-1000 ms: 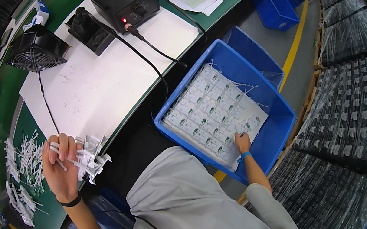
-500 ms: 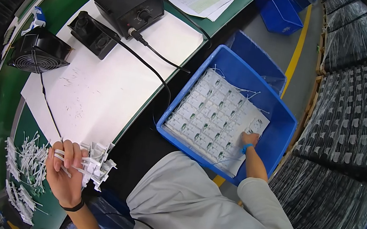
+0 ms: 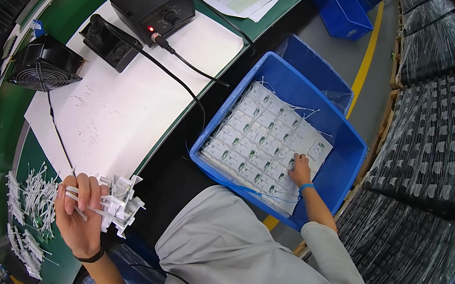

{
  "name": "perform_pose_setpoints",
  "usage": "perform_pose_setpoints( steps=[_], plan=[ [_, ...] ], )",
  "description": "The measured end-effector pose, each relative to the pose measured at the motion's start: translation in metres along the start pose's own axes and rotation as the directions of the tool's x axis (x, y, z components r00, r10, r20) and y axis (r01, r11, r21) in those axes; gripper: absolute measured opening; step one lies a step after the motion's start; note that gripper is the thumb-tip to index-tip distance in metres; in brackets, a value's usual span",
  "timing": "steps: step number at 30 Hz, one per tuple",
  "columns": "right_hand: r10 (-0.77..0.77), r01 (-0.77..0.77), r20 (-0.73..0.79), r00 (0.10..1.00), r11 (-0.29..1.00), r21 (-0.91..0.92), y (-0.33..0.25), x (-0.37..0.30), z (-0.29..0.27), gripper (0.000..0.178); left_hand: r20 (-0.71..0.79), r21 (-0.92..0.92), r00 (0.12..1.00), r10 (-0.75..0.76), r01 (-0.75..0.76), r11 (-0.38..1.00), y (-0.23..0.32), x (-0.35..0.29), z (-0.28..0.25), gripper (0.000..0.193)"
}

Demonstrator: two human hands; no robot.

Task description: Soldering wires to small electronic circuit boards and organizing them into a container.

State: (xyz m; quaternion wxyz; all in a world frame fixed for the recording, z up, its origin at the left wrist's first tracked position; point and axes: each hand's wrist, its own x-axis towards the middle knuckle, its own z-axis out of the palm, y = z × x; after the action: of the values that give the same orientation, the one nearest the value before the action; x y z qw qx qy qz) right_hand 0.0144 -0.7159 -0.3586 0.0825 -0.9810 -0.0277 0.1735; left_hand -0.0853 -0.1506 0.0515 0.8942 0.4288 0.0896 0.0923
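In my left hand (image 3: pixel 80 211), which is closed, is a bunch of white plastic parts with white wires (image 3: pixel 118 205). The wires run between its fingers, and the parts stick out on the right, above the table's near edge. My right hand (image 3: pixel 299 172) reaches down into a blue bin (image 3: pixel 217 172) with bent fingers apart. Its fingertips touch the right side of the rows of white parts (image 3: pixel 257 140), each bearing a small green spot. A single white part (image 3: pixel 318 149) lies by itself just beyond this hand, on a white sheet.
Loose white wired parts (image 3: pixel 36 202) are piled on the green table, left of my left hand. A black fan (image 3: pixel 46 64), a black tool stand (image 3: pixel 110 44) and a black control box (image 3: pixel 153 6) stand around white paper. Wrapped stacks (image 3: pixel 431 141) line the right side.
My right hand has left the lone white part and moved left onto the rows. A red light now shows on the control box. My left hand keeps its bunch.
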Motion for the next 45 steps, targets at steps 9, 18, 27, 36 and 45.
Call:
perform_pose_setpoints(
  steps=[9,18,27,36,45],
  plan=[
    [-0.119,0.120,-0.043,0.992,0.993,0.017,0.008,-0.004,-0.014,0.065,-0.037,0.014,0.999,0.021,-0.021,1.000,0.000,-0.002,-0.007,0.038],
    [0.704,-0.636,-0.417,0.575,0.705,0.314,0.048,0.063,0.010,0.072,-0.045,0.018,0.998,0.034,-0.033,0.999,0.002,-0.002,0.003,0.039],
    [0.743,-0.749,-0.239,0.625,0.657,0.085,0.072,0.074,-0.004,0.073,-0.070,0.004,0.996,0.058,-0.058,0.998,0.006,0.007,0.002,0.038],
    [-0.062,0.066,-0.158,0.985,0.998,0.016,0.057,0.045,-0.016,0.065,-0.028,-0.018,0.999,0.046,-0.046,0.999,0.001,0.010,0.004,0.038],
    [0.036,-0.034,-0.117,0.992,0.999,0.016,0.049,0.049,-0.015,0.070,-0.009,0.021,1.000,-0.011,0.011,1.000,-0.009,0.004,0.015,0.038]
  ],
)
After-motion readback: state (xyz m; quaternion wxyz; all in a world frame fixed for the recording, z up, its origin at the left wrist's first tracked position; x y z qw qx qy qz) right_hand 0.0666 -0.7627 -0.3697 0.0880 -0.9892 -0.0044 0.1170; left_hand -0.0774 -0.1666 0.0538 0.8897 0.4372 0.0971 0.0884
